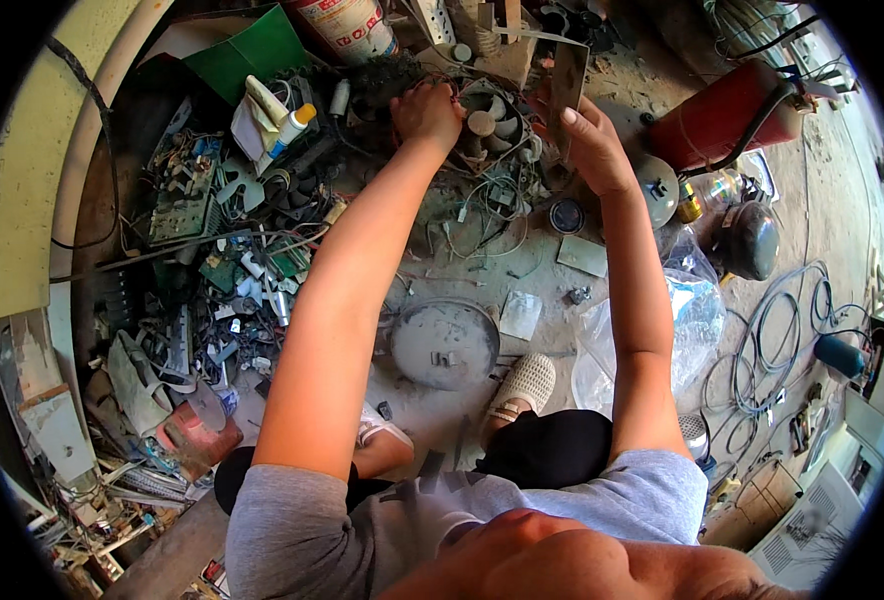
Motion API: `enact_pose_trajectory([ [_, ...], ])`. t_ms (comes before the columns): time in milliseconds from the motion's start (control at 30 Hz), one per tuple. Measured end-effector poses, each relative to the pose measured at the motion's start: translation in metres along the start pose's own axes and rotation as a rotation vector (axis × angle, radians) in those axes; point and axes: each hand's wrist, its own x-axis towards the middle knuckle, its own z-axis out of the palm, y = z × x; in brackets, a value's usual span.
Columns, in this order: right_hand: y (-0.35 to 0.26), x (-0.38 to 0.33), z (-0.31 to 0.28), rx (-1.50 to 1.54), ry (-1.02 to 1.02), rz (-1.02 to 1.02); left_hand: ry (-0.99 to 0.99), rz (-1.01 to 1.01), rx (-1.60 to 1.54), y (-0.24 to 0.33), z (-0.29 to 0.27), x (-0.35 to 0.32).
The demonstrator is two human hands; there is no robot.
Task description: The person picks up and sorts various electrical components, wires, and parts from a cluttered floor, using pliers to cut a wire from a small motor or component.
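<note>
Both my arms reach forward over a heap of dusty electrical scrap. My left hand (429, 117) is closed at the heap's far side, beside a small fan (488, 122) with dark blades and a round hub. Its fingertips are turned away, so what they grip is hidden. To the right of the fan, my right hand (596, 150) is closed with the thumb pressed against a flat grey-brown plate (569, 75) standing upright. Thin wires (492, 205) lie tangled just below the fan, between my forearms.
Circuit boards (184, 190) and broken parts pile up at left, near a green sheet (247, 55). A round metal disc (444, 343) lies before my feet. At right are a red cylinder (727, 115), a clear plastic bag (697, 320) and a coiled hose (762, 350).
</note>
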Motion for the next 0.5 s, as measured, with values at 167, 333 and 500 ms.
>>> enact_pose_trajectory([
  [167, 0.000, -0.005, -0.003, 0.009, -0.041, 0.016, 0.034, -0.069, -0.207, -0.018, -0.004, 0.007],
  [333, 0.023, -0.004, -0.020, -0.345, 0.159, 0.023, 0.189, -0.141, -0.643, -0.051, -0.023, 0.011],
  [500, 0.045, -0.018, -0.004, 0.062, 0.188, 0.291, 0.210, -0.037, -1.178, -0.077, -0.074, -0.014],
])
